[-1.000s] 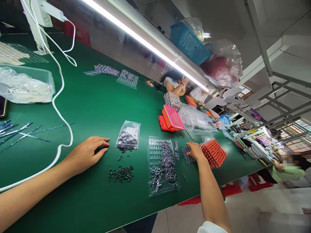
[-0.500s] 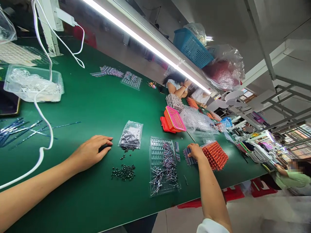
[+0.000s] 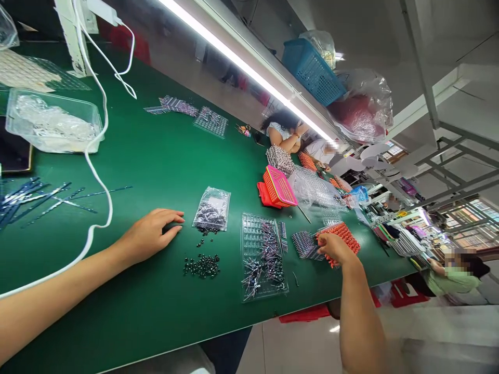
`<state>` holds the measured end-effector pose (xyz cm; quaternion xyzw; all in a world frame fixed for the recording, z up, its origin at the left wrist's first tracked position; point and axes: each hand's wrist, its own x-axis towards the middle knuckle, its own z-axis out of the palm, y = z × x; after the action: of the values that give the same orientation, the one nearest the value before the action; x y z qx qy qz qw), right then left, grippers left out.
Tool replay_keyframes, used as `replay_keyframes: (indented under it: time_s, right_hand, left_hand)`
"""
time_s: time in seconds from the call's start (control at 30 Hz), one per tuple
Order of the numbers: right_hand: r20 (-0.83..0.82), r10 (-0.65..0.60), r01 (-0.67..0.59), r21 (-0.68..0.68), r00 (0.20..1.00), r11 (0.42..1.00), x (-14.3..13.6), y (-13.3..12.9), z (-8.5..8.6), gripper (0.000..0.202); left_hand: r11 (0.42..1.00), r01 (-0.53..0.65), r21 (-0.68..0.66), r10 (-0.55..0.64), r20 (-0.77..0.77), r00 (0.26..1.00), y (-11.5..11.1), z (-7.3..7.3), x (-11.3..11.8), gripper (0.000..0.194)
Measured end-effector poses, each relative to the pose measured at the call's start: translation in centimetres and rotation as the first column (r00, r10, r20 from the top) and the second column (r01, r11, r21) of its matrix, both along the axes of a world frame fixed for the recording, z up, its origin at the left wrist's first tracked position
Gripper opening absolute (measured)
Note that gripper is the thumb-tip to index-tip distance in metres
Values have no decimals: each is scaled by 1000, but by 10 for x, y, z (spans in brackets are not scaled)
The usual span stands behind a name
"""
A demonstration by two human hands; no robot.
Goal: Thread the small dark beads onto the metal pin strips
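My left hand point(image 3: 150, 236) rests on the green table point(image 3: 128, 306), fingers and thumb curled round a small black object point(image 3: 168, 227) that I cannot make out. To its right lie a clear bag of dark beads point(image 3: 212, 210) and a loose heap of black beads point(image 3: 202, 266). My right hand point(image 3: 334, 248) has its fingers bent together at the right end of a pile of dark patterned strips point(image 3: 306, 245), in front of an orange beaded stack point(image 3: 343, 240). Its fingertips are partly hidden. Between the hands, a clear compartment tray point(image 3: 253, 249) carries many thin dark headed pins.
A pink basket point(image 3: 281, 186) stands behind the tray. At left are a clear plastic box point(image 3: 54, 143), a white cable point(image 3: 107, 208) and blue strips point(image 3: 47, 200). A lamp bar point(image 3: 241, 59) crosses overhead. Other people sit farther along the table.
My right hand has moved right from over the dark strips to their right end, beside the orange stack. My left hand keeps its place by the bead bag. The view has shifted slightly.
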<state>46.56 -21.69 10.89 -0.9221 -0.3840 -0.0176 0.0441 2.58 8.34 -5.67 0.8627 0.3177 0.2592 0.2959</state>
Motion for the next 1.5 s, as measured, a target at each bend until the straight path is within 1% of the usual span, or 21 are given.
replay_keyframes:
  time_s: [0.13,0.2,0.27,0.3,0.33,0.4,0.43,0.47,0.5,0.53,0.67,0.73,0.8,0.87,0.93,1.0,1.1,1.17,1.3,1.4,1.5]
  right_hand:
    - [-3,163,-162,56,987,985,-57,-13,17,10]
    - [40,226,-229,131,973,964,-101,-13,8,3]
    - [82,299,-310,215,951,926,-154,-6,-12,8]
    - [144,385,-412,329,911,850,-182,1,-25,11]
    - [208,454,-498,416,866,760,-210,9,-40,16]
    - [327,518,-608,528,790,593,-258,29,-68,26]
    - [329,547,-628,542,770,558,-278,40,-81,29]
    - [342,560,-642,558,755,526,-293,51,-92,30]
    - [349,578,-658,562,738,501,-306,61,-102,29]
    - [358,583,-664,575,730,478,-315,69,-110,28]
    - [318,659,-684,596,682,420,-335,84,-126,34]
    - [270,707,-692,592,653,414,-338,83,-126,40]
    - [146,742,-632,644,654,430,-337,80,-123,46]
    - [-35,731,-469,745,682,474,-332,79,-119,56]
    - [-273,646,-182,818,713,546,-325,81,-116,60]
    - [-492,615,70,812,617,580,-319,85,-115,55]
    - [-643,636,251,760,427,600,-315,95,-114,55]
    - [-678,612,280,730,406,624,-316,101,-113,49]
    - [-675,526,300,719,518,627,-321,109,-108,36]
    - [-670,511,340,727,538,596,-322,112,-109,38]
    - [-670,536,328,731,514,598,-321,112,-119,37]
  left_hand:
    - [997,-73,-36,76,87,993,-9,16,-3,38]
    - [985,-79,-155,94,89,992,-18,27,-5,43]
    - [921,4,-390,31,83,996,-28,38,-4,50]
    - [844,115,-523,-60,120,991,-34,42,-3,51]
    - [726,215,-654,-127,180,975,-39,46,-2,50]
    - [397,317,-861,-149,280,948,-50,50,1,51]
    - [246,332,-911,-130,309,942,-54,52,2,51]
    - [133,354,-926,-122,340,933,-58,53,1,51]
    - [73,386,-920,-113,377,919,-61,55,0,50]
    - [49,423,-905,-114,416,902,-63,56,-3,49]
    - [145,415,-898,-1,419,908,-65,62,-19,37]
    - [190,407,-894,81,427,901,-62,63,-28,36]
    - [249,396,-884,145,438,887,-58,64,-35,38]
    - [277,391,-878,158,443,882,-57,66,-41,39]
    - [300,391,-870,138,446,884,-60,69,-42,34]
    - [321,414,-852,83,461,883,-66,72,-40,28]
    - [350,480,-805,5,513,858,-75,76,-32,19]
    - [374,499,-782,-30,527,849,-79,80,-27,17]
    - [382,489,-785,-53,509,859,-80,90,-23,20]
    - [351,474,-808,14,511,860,-79,94,-22,30]
    - [389,442,-808,81,508,858,-79,92,-19,30]
